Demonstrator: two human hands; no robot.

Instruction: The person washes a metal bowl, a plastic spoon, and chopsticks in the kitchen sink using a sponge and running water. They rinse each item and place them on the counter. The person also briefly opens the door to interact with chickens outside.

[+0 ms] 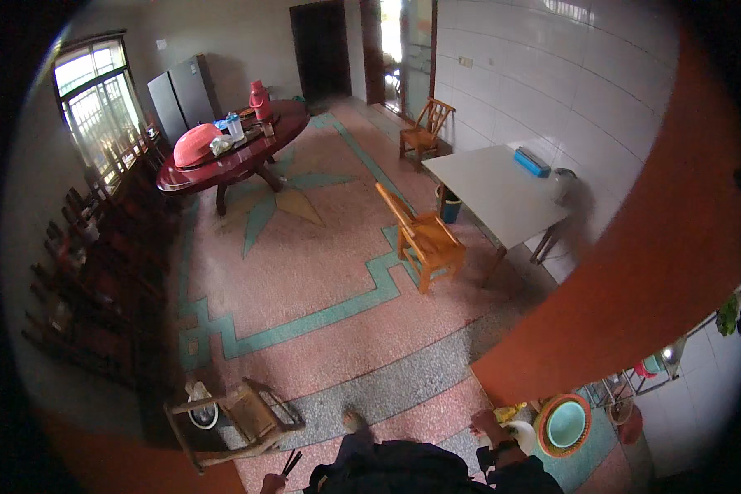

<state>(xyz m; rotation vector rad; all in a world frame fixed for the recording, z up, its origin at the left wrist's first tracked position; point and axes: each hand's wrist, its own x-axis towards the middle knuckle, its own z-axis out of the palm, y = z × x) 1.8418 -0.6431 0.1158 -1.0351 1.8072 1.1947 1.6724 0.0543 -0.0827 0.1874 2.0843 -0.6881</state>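
At the bottom edge, my left hand [273, 483] is closed around a few dark thin sticks [293, 460] that look like chopsticks. My right hand [485, 423] hangs low at the right with its fingers curled. It is near the lower end of an orange wall edge [500, 383]; whether it holds anything cannot be made out. A dark band [505, 451] is around that wrist. Just beyond the hand, a white container [522, 435] stands on the floor, partly covered by my forearm. Beside it are nested basins, an orange basket [541, 432] around a light-blue basin [566, 425].
A wooden frame chair [253, 420] lies at the lower left. Ahead are a wooden chair [435, 244], a white-topped table [500, 185] and a round red table [247, 162]. Dark stacked chairs [99, 284] line the left wall. A metal rack [639, 380] is at right.
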